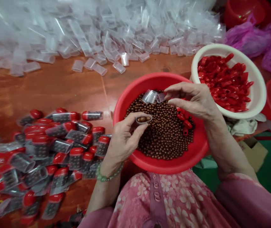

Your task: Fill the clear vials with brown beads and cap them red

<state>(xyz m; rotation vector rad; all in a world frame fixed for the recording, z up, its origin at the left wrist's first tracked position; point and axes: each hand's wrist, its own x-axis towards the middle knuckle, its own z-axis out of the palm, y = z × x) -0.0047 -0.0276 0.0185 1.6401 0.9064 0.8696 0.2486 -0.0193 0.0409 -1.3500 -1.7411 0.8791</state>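
Note:
My left hand point(126, 136) is closed round a clear plastic tube point(144, 119), whose open top shows brown beads inside. It is over the left part of a red basin point(126, 101) full of small brown beads point(164, 136). My right hand point(190, 98) hovers over the basin's far right side. Its thumb and fingers are apart, and I see nothing between them. Beside its fingertips, empty clear tubes point(150, 97) lie on the beads. Several red caps point(185, 123) rest on the beads below my right hand, which partly hides them.
Capped tubes of beads point(76, 158) lie heaped on the wooden table point(73, 85) at left. Empty clear tubes point(97, 41) are piled along the back. A white basin point(261, 91) of red caps stands at right, near purple plastic bags point(249, 38) and a cardboard box point(254, 155).

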